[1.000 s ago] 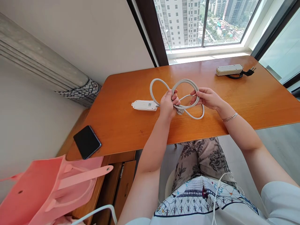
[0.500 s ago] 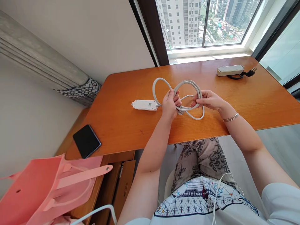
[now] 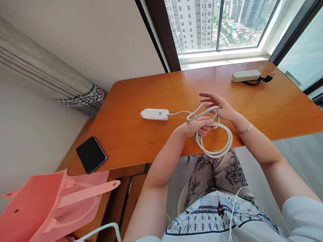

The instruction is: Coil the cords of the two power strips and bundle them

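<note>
Your left hand (image 3: 199, 127): fingers pinching the white cable (image 3: 213, 154). Big loops sit right of and below them, over the desk (image 3: 131, 141) edge. Right hand (image 3: 219, 105): fingers spread beside the upper loop, contact unclear. White power strip (image 3: 154, 114) lies left, long axis sideways. Cable's far end: can't make out.

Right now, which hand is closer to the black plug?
Right. The right hand is nearer, left of the black plug; the left hand is farther left, holding the white cord.
</note>
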The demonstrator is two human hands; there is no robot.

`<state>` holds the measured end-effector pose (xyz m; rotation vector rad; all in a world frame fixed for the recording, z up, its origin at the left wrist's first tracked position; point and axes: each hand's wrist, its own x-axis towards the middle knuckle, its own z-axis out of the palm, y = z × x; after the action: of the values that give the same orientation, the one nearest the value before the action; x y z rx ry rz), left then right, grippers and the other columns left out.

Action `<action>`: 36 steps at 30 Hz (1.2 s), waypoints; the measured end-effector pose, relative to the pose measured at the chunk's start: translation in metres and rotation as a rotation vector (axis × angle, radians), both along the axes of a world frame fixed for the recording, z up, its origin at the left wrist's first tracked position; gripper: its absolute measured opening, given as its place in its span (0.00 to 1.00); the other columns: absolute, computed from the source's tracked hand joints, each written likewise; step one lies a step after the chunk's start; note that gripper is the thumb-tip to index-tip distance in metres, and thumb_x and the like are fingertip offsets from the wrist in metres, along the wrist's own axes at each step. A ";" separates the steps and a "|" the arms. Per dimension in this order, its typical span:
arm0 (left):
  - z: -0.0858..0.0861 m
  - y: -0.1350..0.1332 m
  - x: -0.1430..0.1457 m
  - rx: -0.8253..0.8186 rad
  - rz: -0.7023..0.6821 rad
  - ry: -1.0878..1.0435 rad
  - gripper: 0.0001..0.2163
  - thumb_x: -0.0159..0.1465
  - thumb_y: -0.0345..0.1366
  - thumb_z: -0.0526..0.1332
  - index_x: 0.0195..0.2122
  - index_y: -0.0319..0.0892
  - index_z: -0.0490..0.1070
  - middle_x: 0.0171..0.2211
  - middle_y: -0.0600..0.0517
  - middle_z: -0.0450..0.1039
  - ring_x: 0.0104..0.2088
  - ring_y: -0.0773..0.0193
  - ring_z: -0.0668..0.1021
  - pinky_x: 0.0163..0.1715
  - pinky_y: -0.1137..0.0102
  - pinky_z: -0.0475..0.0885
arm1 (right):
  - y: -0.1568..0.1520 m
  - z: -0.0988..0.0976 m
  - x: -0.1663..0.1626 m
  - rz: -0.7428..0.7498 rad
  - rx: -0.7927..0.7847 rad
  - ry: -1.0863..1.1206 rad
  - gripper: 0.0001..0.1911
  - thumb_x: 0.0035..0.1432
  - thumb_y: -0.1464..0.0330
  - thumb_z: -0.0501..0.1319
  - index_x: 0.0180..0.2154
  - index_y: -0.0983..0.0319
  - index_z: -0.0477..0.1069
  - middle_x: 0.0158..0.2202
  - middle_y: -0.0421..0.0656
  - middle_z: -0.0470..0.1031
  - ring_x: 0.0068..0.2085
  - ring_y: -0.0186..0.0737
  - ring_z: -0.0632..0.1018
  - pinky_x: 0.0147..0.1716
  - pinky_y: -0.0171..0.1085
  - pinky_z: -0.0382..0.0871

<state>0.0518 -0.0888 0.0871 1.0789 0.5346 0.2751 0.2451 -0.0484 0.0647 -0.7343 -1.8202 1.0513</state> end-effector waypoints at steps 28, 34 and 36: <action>0.023 0.037 -0.030 0.021 1.314 -0.291 0.17 0.71 0.41 0.62 0.26 0.39 0.66 0.15 0.63 0.49 0.13 0.78 0.53 0.12 0.82 0.51 | 0.027 0.011 0.057 -0.561 0.209 0.182 0.18 0.60 0.52 0.63 0.29 0.58 0.67 0.25 0.38 0.59 0.26 0.34 0.63 0.25 0.36 0.58; 0.023 0.039 -0.029 0.012 1.457 -0.402 0.17 0.71 0.43 0.63 0.26 0.41 0.66 0.16 0.63 0.48 0.13 0.77 0.53 0.13 0.80 0.51 | -0.002 0.035 0.039 -0.331 0.071 -0.100 0.23 0.61 0.50 0.64 0.24 0.61 0.72 0.19 0.37 0.62 0.23 0.31 0.63 0.25 0.35 0.55; 0.023 0.038 -0.029 0.013 1.485 -0.428 0.17 0.71 0.43 0.62 0.26 0.41 0.67 0.16 0.63 0.48 0.13 0.77 0.54 0.13 0.79 0.52 | -0.008 0.038 0.035 -0.258 0.012 -0.209 0.21 0.61 0.51 0.65 0.28 0.62 0.77 0.21 0.38 0.68 0.24 0.31 0.67 0.26 0.35 0.58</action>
<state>0.0232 -0.0508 0.1100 0.4129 0.8552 1.7537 0.2806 -0.0565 0.1024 -1.0743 -1.8429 0.8186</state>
